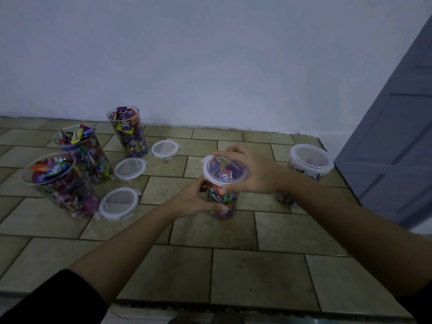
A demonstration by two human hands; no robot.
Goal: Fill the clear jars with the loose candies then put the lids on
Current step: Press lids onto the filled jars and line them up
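A clear jar (pixel 222 204) full of wrapped candies stands mid-counter with a white-rimmed lid (pixel 224 170) on its top. My right hand (pixel 252 169) curls over the lid's right edge. My left hand (pixel 194 199) grips the jar's left side just under the rim. Three more candy-filled jars stand open at the left: one nearest (pixel 63 188), one behind it (pixel 86 157), one at the back (pixel 128 132). Three loose lids lie beside them: front (pixel 120 203), middle (pixel 131 168), back (pixel 164 148). A lidded jar (pixel 308 163) stands at the right.
The tiled counter (pixel 257 272) ends at a white wall behind and at a front edge near me. A grey door (pixel 392 141) stands at the right, close to the lidded jar.
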